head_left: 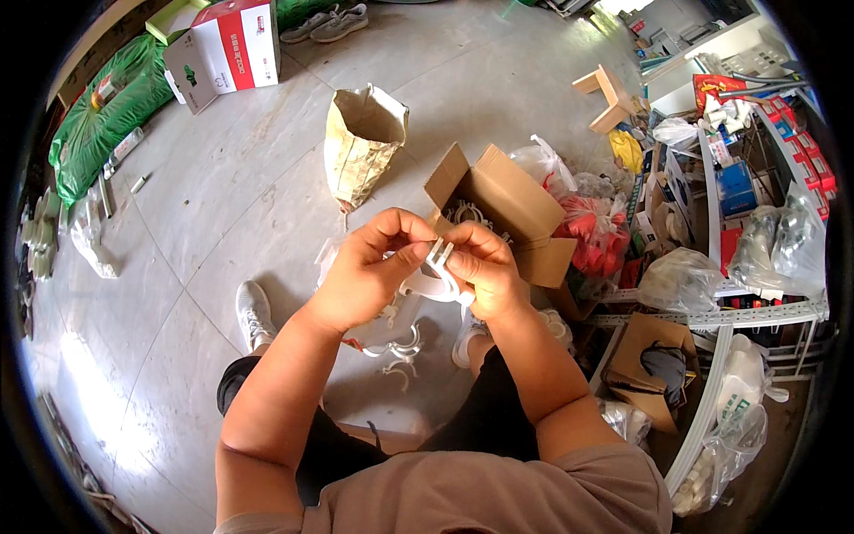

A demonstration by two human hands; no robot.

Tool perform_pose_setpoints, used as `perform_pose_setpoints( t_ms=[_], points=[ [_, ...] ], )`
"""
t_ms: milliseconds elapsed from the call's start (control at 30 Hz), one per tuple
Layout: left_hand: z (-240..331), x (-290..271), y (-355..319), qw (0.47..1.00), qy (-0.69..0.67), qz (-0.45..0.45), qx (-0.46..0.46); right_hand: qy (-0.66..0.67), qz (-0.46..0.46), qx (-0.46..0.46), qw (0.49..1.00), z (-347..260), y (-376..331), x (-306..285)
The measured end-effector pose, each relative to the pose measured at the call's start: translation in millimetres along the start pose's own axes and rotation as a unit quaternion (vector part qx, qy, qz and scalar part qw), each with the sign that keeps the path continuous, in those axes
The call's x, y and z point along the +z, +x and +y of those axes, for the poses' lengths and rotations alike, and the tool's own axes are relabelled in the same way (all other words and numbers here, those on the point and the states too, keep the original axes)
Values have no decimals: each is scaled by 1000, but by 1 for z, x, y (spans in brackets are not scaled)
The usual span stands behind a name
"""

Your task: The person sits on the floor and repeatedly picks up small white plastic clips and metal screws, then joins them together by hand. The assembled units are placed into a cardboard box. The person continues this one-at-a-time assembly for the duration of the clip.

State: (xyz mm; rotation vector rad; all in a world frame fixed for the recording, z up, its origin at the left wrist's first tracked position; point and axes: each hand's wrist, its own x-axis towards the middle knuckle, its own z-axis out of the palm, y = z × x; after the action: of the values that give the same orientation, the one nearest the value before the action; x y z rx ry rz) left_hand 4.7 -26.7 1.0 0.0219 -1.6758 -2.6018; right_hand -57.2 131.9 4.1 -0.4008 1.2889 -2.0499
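Note:
My right hand (485, 271) is closed on a white plastic pipe clamp (433, 285), its thumb and fingers at the curved side. The clamp's narrow tabs point up between both hands. My left hand (374, 265) is pinched at those tabs; whatever sits between its fingertips is too small or hidden to make out. On the floor below, between my feet, lie more white clamps (406, 343), and a clear plastic bag (400, 313) shows partly behind my hands. Just beyond my right hand, an open cardboard box (511, 191) holds several similar white clamps.
A yellowish woven sack (356, 156) stands open ahead. Right of the box are a red-filled plastic bag (594, 236) and a metal shelf (756, 307) crowded with goods. A small wooden stool (609, 98) stands far right. Far left are a green bag (107, 116) and a red-and-white carton (236, 49).

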Motion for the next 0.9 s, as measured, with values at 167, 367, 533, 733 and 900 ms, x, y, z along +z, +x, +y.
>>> perform_pose_setpoints(
  t_ms=[167,367,533,733,900],
  points=[
    [10,-3,0,996,-60,34,-59,1,16,-7,1000,-1,0,2],
    [10,-3,-5,998,4,-34,-54,-1,-22,3,1000,1,-1,-1],
    [9,-8,-3,996,-42,31,-72,11,-30,-9,999,-1,-2,0],
    [6,0,-5,1000,14,-6,-27,-2,-15,-33,999,0,-3,2],
    [12,5,-4,997,-21,39,-69,17,-33,-1,999,-4,-3,-3]
  ],
)
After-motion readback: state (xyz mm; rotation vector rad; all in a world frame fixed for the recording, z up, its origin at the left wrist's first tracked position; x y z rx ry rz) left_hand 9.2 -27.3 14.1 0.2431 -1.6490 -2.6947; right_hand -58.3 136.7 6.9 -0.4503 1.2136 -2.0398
